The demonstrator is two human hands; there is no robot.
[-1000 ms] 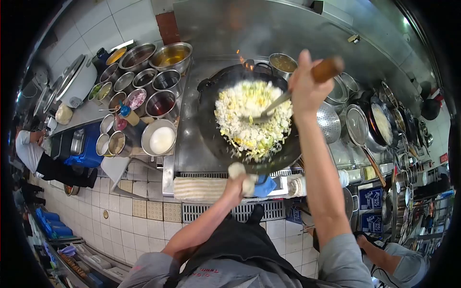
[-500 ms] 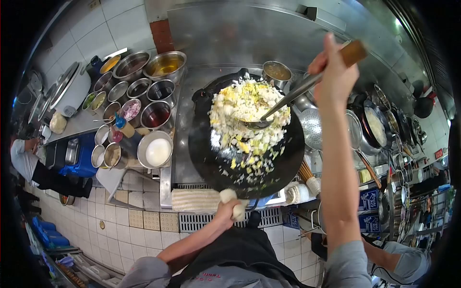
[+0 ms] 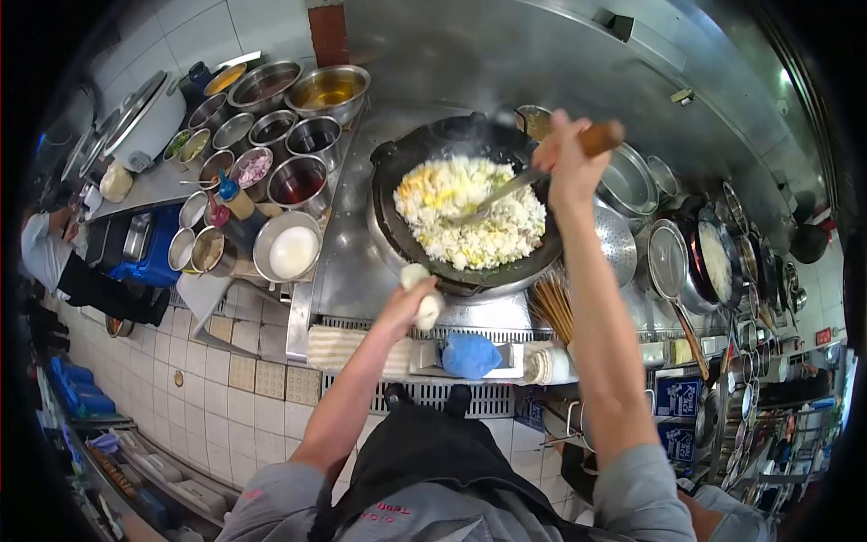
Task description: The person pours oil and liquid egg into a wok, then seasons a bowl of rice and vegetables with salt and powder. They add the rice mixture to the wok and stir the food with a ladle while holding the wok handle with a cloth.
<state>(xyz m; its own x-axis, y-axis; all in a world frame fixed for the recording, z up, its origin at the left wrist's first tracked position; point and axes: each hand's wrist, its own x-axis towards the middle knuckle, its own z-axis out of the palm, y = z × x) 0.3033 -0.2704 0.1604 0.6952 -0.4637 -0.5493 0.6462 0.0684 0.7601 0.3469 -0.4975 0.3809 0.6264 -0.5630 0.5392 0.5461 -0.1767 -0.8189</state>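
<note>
A black wok (image 3: 533, 260) sits on the stove and holds a mound of rice with egg and green bits (image 3: 470, 237), a little steam rising above. My left hand (image 3: 404, 310) is closed on a folded white cloth (image 3: 428, 312) at the wok's near left edge; the cloth hides the part of the wok under it. My right hand (image 3: 571, 167) grips a ladle (image 3: 513, 188) near its wooden end (image 3: 601, 138). The ladle's head reaches into the rice and is mostly covered by it.
Left of the stove stand several metal bowls, one with white powder or grains (image 3: 293, 252), and squeeze bottles (image 3: 233, 194). A perforated strainer (image 3: 614, 244), a bamboo brush (image 3: 552, 307) and a blue cloth (image 3: 470, 355) lie nearby. Another person (image 3: 47, 253) stands at far left.
The wok has moved away from me and sits more level. The rice has gathered into a more compact mound. Both my hands have shifted, the right one lower and to the left.
</note>
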